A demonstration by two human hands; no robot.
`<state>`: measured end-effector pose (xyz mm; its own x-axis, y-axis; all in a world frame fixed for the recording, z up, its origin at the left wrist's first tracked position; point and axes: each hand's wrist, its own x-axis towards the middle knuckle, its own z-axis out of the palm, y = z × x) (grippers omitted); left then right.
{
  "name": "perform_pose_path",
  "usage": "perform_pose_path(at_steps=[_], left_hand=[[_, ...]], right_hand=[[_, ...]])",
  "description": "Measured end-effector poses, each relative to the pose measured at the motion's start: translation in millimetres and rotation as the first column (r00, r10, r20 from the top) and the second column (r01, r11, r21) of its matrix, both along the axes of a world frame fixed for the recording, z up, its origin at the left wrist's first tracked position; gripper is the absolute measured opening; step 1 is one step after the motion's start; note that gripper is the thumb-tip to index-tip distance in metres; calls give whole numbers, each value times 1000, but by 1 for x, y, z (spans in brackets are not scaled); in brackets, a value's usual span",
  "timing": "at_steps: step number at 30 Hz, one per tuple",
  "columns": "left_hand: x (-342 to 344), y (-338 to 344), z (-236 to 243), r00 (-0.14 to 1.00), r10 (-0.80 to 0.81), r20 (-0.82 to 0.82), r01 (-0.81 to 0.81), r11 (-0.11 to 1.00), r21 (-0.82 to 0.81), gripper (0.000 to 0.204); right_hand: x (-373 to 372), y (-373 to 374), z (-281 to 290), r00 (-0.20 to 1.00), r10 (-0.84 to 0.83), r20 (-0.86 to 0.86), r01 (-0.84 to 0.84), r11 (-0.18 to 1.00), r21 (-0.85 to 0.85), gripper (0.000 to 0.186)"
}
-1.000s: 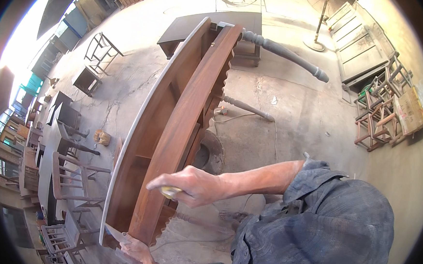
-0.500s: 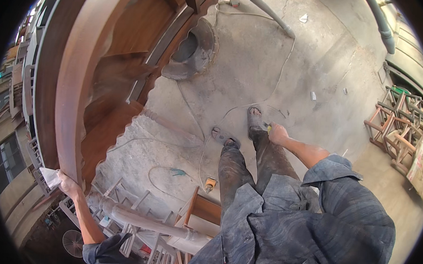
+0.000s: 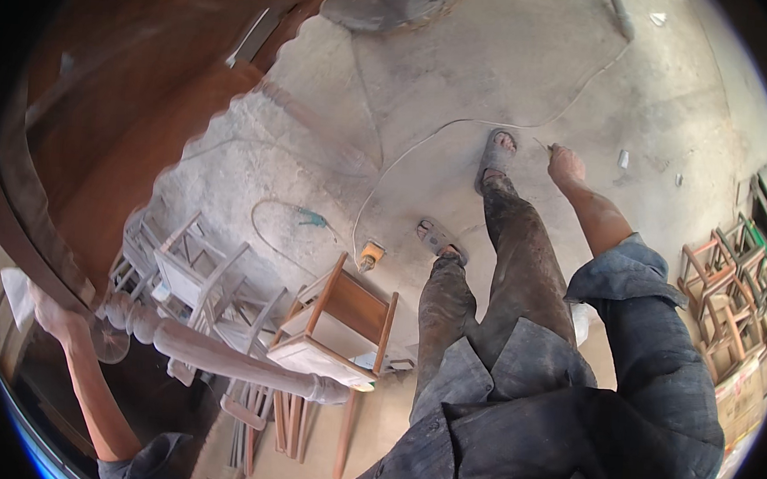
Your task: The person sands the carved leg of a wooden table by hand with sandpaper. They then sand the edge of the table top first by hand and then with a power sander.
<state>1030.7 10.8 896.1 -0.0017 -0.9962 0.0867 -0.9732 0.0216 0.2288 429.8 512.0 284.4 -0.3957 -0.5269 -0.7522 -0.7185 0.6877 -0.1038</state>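
Note:
At the far left, my left hand [image 3: 58, 316] is closed on a white sheet [image 3: 18, 298] that looks like paper or cloth. It rests against the end of a curved brown wooden rail [image 3: 46, 228], part of a large piece of wooden furniture [image 3: 136, 128]. Joined near that end is a dusty, turned wooden leg [image 3: 244, 358] reaching toward my body. My right hand [image 3: 566, 165] hangs over the floor, fingers curled round a small tool [image 3: 547, 148] with a thin tip. Most of that tool is hidden in the fist, so its kind cannot be made out.
A long cable [image 3: 443, 127] crosses the concrete floor near my sandalled feet [image 3: 499, 150]. A yellow power tool [image 3: 370, 254] and a teal hose-end tool [image 3: 310, 217] lie left of my legs. Nearby stand a small wooden cabinet [image 3: 358, 304] and pale chairs [image 3: 189, 267]. Wooden stools [image 3: 724, 278] are stacked right.
My view has shifted, so the furniture sits farther left and more of the chairs shows. My left hand stays by the rail's end with the white sheet. My right hand still grips the small tool.

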Motion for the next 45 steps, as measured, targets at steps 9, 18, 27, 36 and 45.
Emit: perform_pose_path(at_steps=[9, 18, 27, 36, 45], left_hand=[[-69, 43, -36, 987, -10, -162, -41, 951, -306, 48], [25, 360, -103, 891, -198, -409, 113, 968, -224, 55], [49, 682, -228, 643, 327, -692, -242, 945, 220, 53], [14, 788, -411, 267, 918, -295, -442, 388, 809, 72], [27, 849, -557, 559, 792, -244, -500, 557, 663, 41]], right_hand=[[107, -10, 37, 966, 235, 105, -242, 969, 55, 22], [232, 33, 81, 962, 239, 132, -243, 970, 18, 33], [340, 92, 73, 709, 650, 273, -703, 680, 208, 28], [487, 31, 8, 237, 934, 268, -948, 282, -144, 32], [452, 97, -25, 421, 828, 370, -855, 499, -143, 29]])
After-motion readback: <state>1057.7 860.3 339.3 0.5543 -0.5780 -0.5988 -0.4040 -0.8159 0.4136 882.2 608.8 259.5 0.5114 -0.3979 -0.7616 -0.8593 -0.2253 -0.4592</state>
